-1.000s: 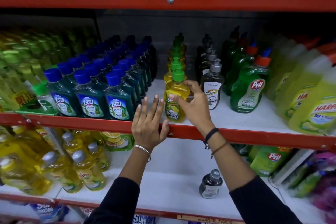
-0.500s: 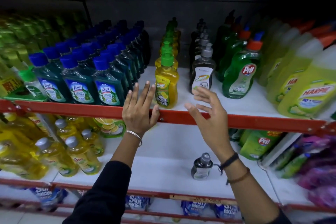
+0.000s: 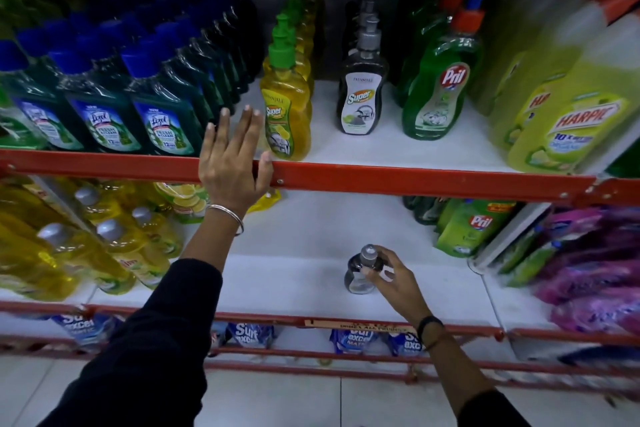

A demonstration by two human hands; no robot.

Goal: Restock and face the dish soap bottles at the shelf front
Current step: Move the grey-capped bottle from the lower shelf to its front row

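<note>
Left hand (image 3: 232, 163) up on the red front rail (image 3: 398, 177) of the upper shelf, fingers (image 3: 223, 125) spread wide and flat, gripping nothing, thumb hooked over the rail edge, fingertips just left of the front yellow Patanjali Super bottle (image 3: 285, 114) without clearly touching it. Silver bangle (image 3: 227, 217) on that wrist, black sleeve below. Right hand (image 3: 391, 279) down at the lower shelf (image 3: 294, 274), fingers curled round the neck and silver cap of a small dark pump-less dish soap bottle (image 3: 360, 270), thumb and forefinger pinching just under the cap; bottle upright on the white shelf board, near the front, well apart from everything else on that level. Black band (image 3: 429, 324) round that wrist. Up top, right of the yellow row: a dark Patanjali Super pump bottle (image 3: 362, 94) at the front of its own row, then green Pril bottles (image 3: 438, 87), then Harpic bottles (image 3: 568, 121) far right. Left of the resting hand, rows of blue-capped Lizol bottles (image 3: 162, 114). Lower shelf left packed with yellow bottles (image 3: 114, 250), a bit blurry; green Pril pouch (image 3: 467, 229) and purple packs (image 3: 595, 274) to the right. Surf Excel packs (image 3: 349, 340) below.
</note>
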